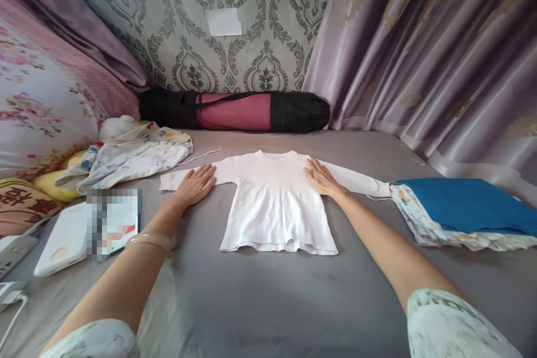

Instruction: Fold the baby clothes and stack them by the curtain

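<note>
A small white long-sleeved shirt (277, 201) lies spread on the grey bed sheet (268, 302), its neck toward the wall and its sleeves stretched out to both sides. My left hand (195, 183) rests flat on the left sleeve, fingers extended, partly covering it. Near the right shoulder, my right hand (323, 178) lies flat on the shirt where the sleeve joins the body. Neither hand grips the cloth. Soft creases run down the shirt's front, and its hem is slightly wavy.
Folded clothes with a blue piece (474, 204) on top lie at right. At left are a crumpled printed garment (138, 154), a white box-shaped device (65, 238), a partly blurred phone-like screen (121, 221) and a power strip (17, 249). A black-and-pink rolled bag (232, 112) lies along the wall.
</note>
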The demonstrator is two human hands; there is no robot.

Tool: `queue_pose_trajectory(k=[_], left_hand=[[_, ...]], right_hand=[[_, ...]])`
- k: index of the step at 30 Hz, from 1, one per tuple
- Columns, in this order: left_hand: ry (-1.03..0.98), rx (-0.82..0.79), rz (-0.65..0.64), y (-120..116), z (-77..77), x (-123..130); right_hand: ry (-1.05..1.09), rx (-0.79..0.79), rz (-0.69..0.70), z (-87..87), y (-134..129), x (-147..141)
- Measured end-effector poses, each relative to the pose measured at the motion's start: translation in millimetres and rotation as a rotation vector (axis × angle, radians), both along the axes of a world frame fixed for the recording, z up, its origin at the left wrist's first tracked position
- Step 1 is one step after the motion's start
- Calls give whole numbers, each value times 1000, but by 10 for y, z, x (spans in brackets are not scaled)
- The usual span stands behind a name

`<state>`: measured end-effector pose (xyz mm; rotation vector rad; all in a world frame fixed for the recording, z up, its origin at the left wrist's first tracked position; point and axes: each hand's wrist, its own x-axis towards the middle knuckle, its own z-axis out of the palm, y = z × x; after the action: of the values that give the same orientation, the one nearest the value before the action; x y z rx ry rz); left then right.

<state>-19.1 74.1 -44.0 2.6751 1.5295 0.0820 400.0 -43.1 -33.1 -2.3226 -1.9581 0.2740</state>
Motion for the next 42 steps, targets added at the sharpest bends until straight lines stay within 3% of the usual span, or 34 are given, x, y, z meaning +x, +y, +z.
queue_pose_trajectory(k=[6,13,17,20,25,29,34,42], left_hand=[[25,6,10,8,13,8],[-89,157,14,-54,47,1],[-136,330,146,-252,119,28],[-133,343,232,-463,177,60],[-124,82,364,-856,275,129],[-175,-120,354,-1166,318,200],[-242,-168,289,-1470,291,294],[-259,-179,288,-1688,334,429]], right_hand=[[-125,9,-125,-58,-258,505],[-117,34,-202,-66,-336,594],[-104,188,-237,66,-421,444],[-72,331,-232,189,-609,237],[127,82,-132,289,-1093,-131],[156,23,-176,336,-1450,-378],[98,18,-208,382,-1683,-626],[136,-3,-162,405,-1728,-719]])
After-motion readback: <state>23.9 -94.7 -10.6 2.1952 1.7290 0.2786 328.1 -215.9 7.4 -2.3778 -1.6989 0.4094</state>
